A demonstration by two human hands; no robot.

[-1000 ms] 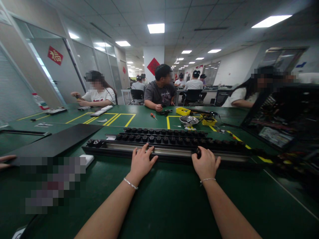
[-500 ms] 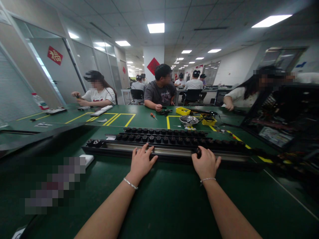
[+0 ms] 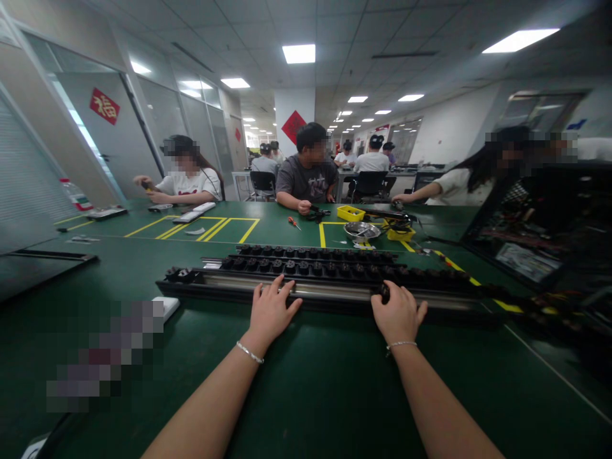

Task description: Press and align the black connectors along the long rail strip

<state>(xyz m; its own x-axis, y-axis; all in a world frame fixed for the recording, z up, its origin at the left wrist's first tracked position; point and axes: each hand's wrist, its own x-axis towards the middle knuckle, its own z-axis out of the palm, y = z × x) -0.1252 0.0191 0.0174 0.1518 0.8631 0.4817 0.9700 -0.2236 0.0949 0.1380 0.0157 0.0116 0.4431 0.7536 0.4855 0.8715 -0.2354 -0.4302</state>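
While left hand lies spread on long black rail, right hand pinches black knob, yellow tray & metal bowl behind.

The table has a dark green, smooth mat surface with a dull sheen. The long rail shows a brushed silvery metal strip in a black matt frame, topped by black plastic knobs. A shiny metal bowl sits beside a glossy yellow plastic tray.
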